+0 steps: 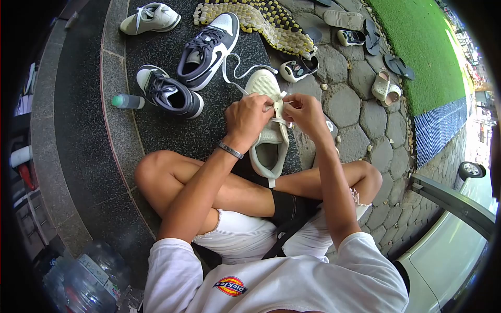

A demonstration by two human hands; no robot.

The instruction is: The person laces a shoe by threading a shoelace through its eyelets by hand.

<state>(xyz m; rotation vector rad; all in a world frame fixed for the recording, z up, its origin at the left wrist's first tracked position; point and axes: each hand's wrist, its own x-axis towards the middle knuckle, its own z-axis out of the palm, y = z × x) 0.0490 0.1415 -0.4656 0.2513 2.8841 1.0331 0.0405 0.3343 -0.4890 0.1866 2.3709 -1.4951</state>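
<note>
A light cream sneaker (270,136) lies in front of my crossed legs, its toe pointing away from me and its heel by my shins. My left hand (249,117) is closed at the left side of its lacing, fingertips pinched on the lace. From the right, my right hand (305,113) pinches the lace near the eyelets, thumb and forefinger together. A long loose end of white lace (236,73) loops out to the left of the toe. The inside of the heel opening is visible.
Dark-and-white sneakers (209,49) and another cream shoe (150,18) stand on the black stone step (172,136). A small bottle (128,101) lies left. Woven mat (255,23), sandals (399,68) and clogs (385,87) are beyond. Water jugs (86,279) stand lower left.
</note>
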